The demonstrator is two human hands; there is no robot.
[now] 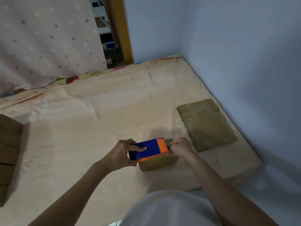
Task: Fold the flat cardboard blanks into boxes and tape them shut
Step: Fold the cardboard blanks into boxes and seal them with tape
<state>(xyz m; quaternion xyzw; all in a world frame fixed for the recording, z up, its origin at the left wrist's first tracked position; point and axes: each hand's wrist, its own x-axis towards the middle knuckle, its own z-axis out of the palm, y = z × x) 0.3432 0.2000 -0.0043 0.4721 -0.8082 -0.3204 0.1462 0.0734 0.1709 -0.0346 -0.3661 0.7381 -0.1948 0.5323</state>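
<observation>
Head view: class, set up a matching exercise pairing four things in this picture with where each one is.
Things:
1. tape dispenser
2. folded box
3. flat blanks
4. stacked boxes

Places:
A. far left edge
B. under the dispenser
C. gripped by the left hand
D. on the mattress near the blue wall

Pairs: 1-C, 2-B, 3-D, 4-A

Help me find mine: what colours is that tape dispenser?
Blue body, orange front; the tape dispenser shows in the head view.
</observation>
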